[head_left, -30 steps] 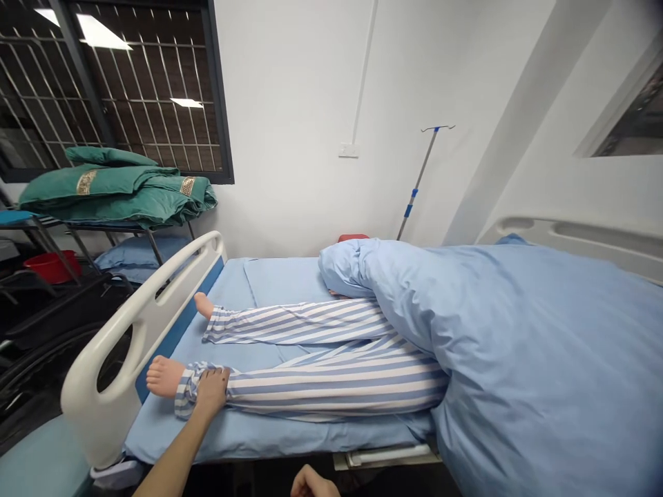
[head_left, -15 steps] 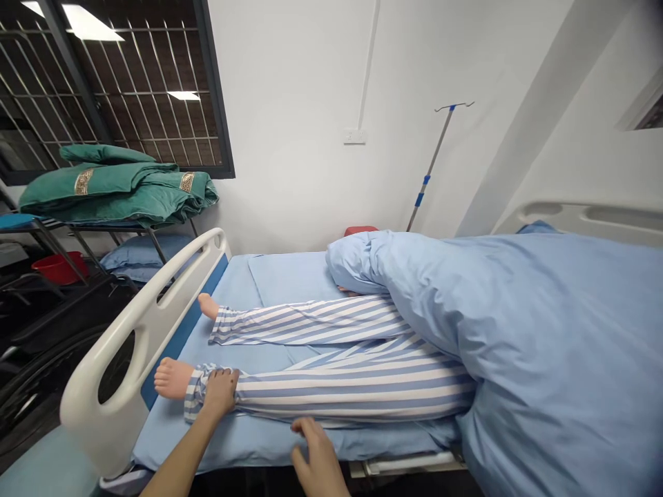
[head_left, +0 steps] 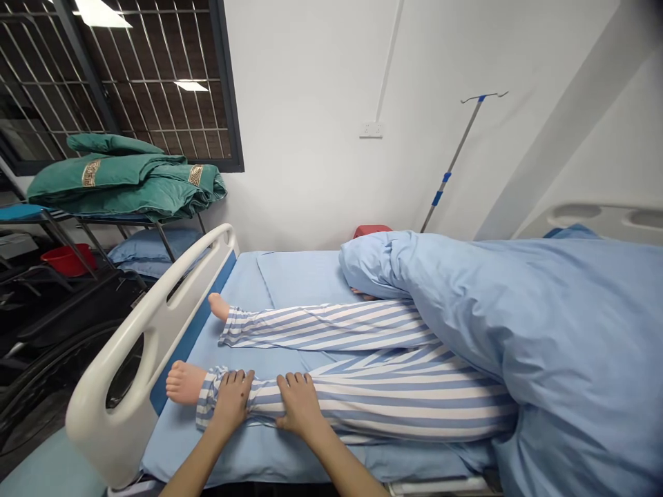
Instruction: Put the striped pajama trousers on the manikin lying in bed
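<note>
A manikin in blue-and-white striped pyjamas lies on the bed, with its near bare foot (head_left: 182, 382) and far bare foot (head_left: 219, 307) toward the white footboard (head_left: 155, 331). My left hand (head_left: 232, 399) wraps the near lower leg (head_left: 373, 400) just above the ankle, over the trouser cuff. Beside it, my right hand (head_left: 299, 404) lies on the same trouser leg with its fingers curled over the top. A light blue quilt (head_left: 518, 331) covers the upper body and hides the head.
The blue bed sheet (head_left: 269, 462) runs under the legs. Beyond the footboard stand a metal rack with folded green quilts (head_left: 119, 183), a blue pillow (head_left: 155, 247), a red basin (head_left: 67, 261) and a wheelchair wheel (head_left: 52, 373). An IV pole (head_left: 456, 159) rises behind the bed.
My right hand has come up from the near bed edge onto the near trouser leg, next to my left hand. My left hand stays on the ankle. The whole view has drifted slightly.
</note>
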A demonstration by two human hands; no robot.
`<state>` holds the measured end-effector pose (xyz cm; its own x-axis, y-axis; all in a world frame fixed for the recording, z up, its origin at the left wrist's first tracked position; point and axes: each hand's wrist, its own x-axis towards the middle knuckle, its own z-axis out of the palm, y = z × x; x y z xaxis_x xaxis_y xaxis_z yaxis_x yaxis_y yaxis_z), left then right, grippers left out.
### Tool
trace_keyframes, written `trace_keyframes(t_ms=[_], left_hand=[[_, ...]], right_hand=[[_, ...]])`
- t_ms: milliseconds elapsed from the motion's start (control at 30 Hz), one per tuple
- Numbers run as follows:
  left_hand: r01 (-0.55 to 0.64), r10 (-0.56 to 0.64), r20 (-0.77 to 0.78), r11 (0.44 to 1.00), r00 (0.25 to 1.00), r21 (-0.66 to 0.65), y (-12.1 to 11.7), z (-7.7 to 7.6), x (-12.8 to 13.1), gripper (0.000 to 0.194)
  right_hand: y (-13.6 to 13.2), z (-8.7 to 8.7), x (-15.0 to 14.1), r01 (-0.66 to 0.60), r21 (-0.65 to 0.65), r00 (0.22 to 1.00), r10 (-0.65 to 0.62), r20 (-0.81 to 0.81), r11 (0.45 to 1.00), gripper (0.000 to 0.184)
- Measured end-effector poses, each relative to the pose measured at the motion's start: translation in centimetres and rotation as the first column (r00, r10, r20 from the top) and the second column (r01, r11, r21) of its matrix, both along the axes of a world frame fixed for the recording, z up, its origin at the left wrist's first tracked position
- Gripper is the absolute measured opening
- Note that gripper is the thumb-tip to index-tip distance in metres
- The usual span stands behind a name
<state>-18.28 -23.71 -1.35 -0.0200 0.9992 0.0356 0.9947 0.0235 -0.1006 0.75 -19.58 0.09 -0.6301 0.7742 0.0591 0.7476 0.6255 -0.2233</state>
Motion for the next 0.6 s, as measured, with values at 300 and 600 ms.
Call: trace_keyframes(t_ms=[300, 600], left_hand=[[0.287, -0.238, -0.159, 0.805, 0.958, 0.520, -6.5, -7.4, -0.8, 0.040], [0.236, -0.176, -0.170, 0.855, 0.970, 0.462, -5.3, -8.3, -0.7, 0.037]], right_hand=[[0.2, 0.0, 0.1, -0.013, 0.026, 1.000, 0.013, 0.011, 1.000, 0.071], [0.7, 0.0, -0.2, -0.008, 0.051, 0.999, 0.006, 0.036, 0.999, 0.071]])
